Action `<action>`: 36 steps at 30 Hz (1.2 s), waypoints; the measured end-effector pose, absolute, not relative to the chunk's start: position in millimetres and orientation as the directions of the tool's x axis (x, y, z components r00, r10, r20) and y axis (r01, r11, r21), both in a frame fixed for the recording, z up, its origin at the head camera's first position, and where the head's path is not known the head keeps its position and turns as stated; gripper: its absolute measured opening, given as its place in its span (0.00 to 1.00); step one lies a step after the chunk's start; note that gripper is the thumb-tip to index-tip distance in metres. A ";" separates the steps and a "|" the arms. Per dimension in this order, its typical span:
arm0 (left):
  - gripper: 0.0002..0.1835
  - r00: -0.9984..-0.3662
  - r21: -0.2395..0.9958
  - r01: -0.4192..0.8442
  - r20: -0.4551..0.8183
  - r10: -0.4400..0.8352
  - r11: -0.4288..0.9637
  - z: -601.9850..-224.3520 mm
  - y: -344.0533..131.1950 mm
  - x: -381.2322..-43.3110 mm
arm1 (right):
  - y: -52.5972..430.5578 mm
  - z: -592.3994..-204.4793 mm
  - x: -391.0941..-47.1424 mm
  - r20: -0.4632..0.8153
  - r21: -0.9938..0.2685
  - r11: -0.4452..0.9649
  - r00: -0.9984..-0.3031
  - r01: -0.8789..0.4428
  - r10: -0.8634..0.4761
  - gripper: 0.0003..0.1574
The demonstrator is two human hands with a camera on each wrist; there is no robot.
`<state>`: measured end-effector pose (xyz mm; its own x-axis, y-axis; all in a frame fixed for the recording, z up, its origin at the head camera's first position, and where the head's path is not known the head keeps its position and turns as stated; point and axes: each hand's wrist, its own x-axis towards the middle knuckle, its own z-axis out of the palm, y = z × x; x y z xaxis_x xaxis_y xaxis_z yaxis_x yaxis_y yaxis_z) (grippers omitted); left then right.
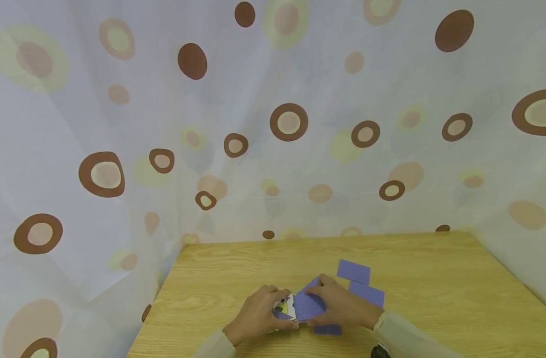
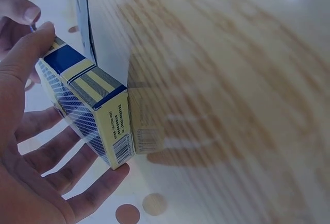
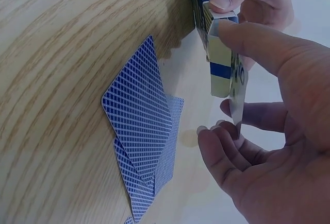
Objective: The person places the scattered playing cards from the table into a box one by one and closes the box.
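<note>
My left hand [image 1: 256,312] grips a playing-card box [image 2: 111,121], thumb on one edge and fingers spread along the opposite face. The box is cream and blue, with a barcode on its end, and lies tilted close above the table. My right hand [image 1: 344,304] pinches a blue-backed playing card [image 1: 310,302] at the box's right end. In the right wrist view that card [image 3: 238,92] is seen almost edge-on beside the raised box flap [image 3: 220,59], and the right thumb lies at the flap. How far the card sits inside the box is hidden.
Blue-backed cards [image 3: 139,105] lie overlapping on the wooden table [image 1: 228,268], to the right of the hands. One card [image 1: 353,271] lies farthest back, and another [image 1: 327,330] shows beneath the right hand. A dotted white curtain [image 1: 318,164] hangs behind and at both sides.
</note>
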<state>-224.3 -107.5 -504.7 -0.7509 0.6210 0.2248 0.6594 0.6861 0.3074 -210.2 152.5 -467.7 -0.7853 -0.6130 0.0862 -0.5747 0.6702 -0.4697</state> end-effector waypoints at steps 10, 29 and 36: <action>0.44 -0.736 0.290 0.676 0.230 0.637 0.677 -505.2 -106.5 -223.5 | 145.0 -467.1 -212.0 0.090 -0.491 0.643 -0.768 -0.588 -0.634 0.45; 0.46 -0.767 0.322 0.639 0.196 0.611 0.699 -505.8 -107.4 -223.7 | 161.5 -466.6 -219.1 0.104 -0.583 0.571 -0.751 -0.577 -0.652 0.42; 0.46 -0.761 0.322 0.646 0.206 0.615 0.692 -507.2 -106.3 -223.3 | 155.3 -473.5 -219.6 0.080 -0.578 0.593 -0.762 -0.561 -0.642 0.43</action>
<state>-223.3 -106.3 -507.2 -0.7613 0.6147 0.2065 0.6461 0.6918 0.3225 -219.6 155.3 -473.5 -0.7622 -0.6424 0.0797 -0.5605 0.5933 -0.5778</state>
